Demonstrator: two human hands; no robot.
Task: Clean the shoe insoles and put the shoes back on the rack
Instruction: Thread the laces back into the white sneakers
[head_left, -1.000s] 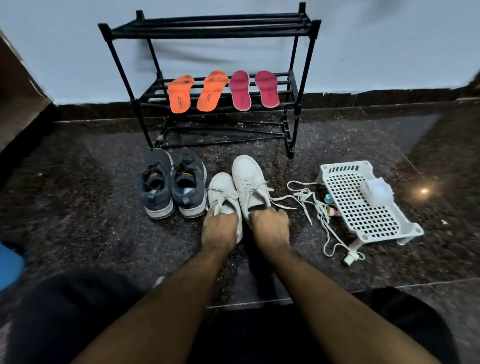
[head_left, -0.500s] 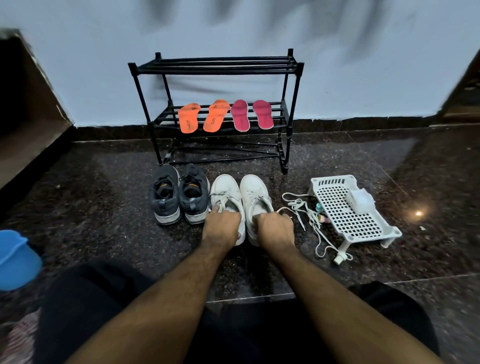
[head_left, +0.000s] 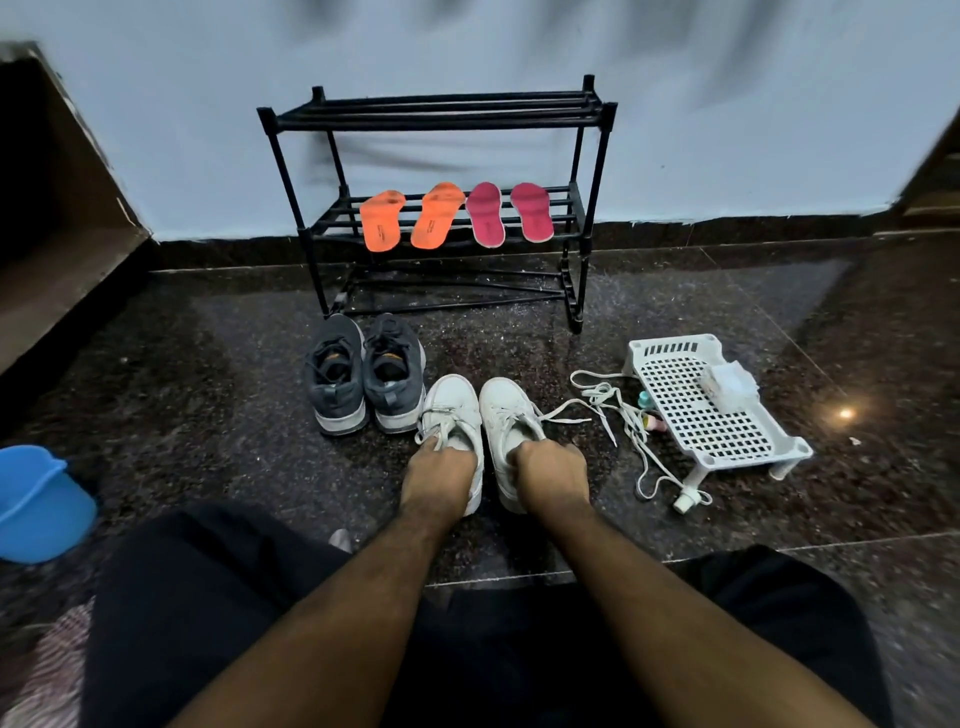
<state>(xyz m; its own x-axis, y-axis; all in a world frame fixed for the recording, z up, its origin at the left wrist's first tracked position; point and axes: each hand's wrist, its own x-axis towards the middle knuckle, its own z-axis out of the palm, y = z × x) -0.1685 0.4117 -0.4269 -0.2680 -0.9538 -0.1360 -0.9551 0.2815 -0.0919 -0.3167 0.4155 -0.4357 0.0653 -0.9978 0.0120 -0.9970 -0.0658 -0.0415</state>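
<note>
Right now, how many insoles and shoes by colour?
Orange insoles: 2
Pink insoles: 2
Grey shoes: 2
White shoes: 2, one gripped by each hand
Total: 8

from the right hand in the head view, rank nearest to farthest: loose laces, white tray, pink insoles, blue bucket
From the right hand:
1. Loose laces, on the floor just to its right.
2. White tray, farther right.
3. Pink insoles, ahead on the rack's middle shelf.
4. Blue bucket, far left edge.
</note>
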